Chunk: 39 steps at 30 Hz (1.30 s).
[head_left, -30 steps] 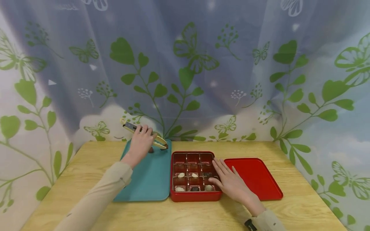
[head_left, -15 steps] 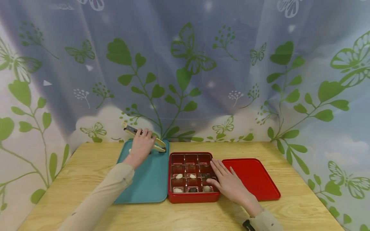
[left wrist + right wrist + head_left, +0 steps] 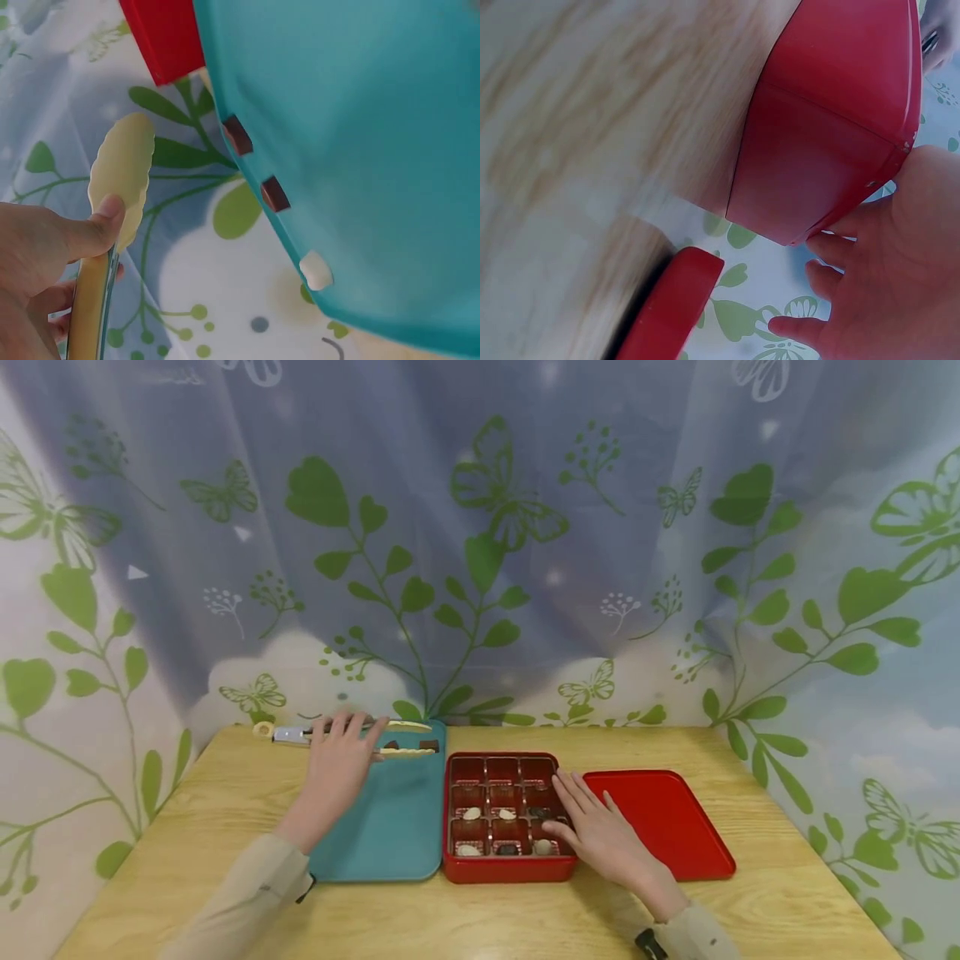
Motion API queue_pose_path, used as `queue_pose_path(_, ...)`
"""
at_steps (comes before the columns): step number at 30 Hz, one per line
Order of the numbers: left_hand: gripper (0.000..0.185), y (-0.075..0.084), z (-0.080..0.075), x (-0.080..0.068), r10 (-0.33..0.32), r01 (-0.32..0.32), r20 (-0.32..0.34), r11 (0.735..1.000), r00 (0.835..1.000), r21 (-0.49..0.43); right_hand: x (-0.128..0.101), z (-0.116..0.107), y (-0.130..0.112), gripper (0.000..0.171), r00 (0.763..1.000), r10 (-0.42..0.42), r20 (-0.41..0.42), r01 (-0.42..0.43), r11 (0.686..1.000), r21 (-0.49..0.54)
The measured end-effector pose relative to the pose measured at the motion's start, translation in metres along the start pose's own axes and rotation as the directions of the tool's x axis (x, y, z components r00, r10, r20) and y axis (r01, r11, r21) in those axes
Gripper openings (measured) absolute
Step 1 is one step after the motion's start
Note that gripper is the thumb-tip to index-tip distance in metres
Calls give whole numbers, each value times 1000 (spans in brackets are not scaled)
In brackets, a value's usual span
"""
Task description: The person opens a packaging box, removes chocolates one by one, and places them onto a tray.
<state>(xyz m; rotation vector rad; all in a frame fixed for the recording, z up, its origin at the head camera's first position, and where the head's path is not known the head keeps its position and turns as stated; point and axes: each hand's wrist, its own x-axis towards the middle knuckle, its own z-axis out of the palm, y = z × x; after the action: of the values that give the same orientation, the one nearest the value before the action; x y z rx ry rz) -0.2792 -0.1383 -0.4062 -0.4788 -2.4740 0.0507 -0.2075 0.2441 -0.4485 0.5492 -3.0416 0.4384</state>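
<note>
My left hand (image 3: 341, 768) grips a pair of tongs (image 3: 291, 735) with cream scalloped ends over the far side of a teal tray (image 3: 382, 835). The ends of the tongs stand apart, with a dark brown chocolate (image 3: 429, 746) and a second brown chocolate (image 3: 392, 745) between them in the head view. The left wrist view shows a white chocolate (image 3: 316, 271) farther along the tray's edge. My right hand (image 3: 600, 835), fingers straight, rests against the right side of a red box (image 3: 510, 871). Inside, a clear divided insert holds several white and dark chocolates in its nearer two rows.
A red lid (image 3: 667, 827) lies to the right of the box, partly behind my right hand. Tray, box and lid stand side by side on a wooden table (image 3: 480, 918). A leaf-patterned curtain (image 3: 480, 568) hangs just behind the table.
The tongs have swung from a slant to nearly level, and their ends have spread wider around the brown chocolates. My left hand has shifted left and slightly nearer. The right hand stays put.
</note>
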Motion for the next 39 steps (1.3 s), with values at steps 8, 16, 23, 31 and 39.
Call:
queue_pose_path(8, 56, 12, -15, -26, 38, -39, -29, 999, 999, -11, 0, 1, 0, 82, 1000, -13, -12, 14, 1000, 13)
queue_pose_path(16, 57, 29, -26, -34, 76, -76, -7, 997, 997, 18, -1, 0, 1, 82, 999, -22, -23, 22, 1000, 2)
queue_pose_path(23, 53, 46, -33, -28, 170, -170, 1, 985, 985, 10, -1, 0, 0, 81, 1000, -12, -11, 12, 1000, -2)
queue_pose_path(31, 48, 68, -36, -6, 329, -329, 16, 940, 944, 89, 0, 3, 3, 82, 1000, -15, -14, 15, 1000, -9)
queue_pose_path(39, 30, 90, -36, 12, 404, -410, 73, 881, 912, 236, 0, 3, 4, 82, 999, -23, -22, 23, 1000, -8)
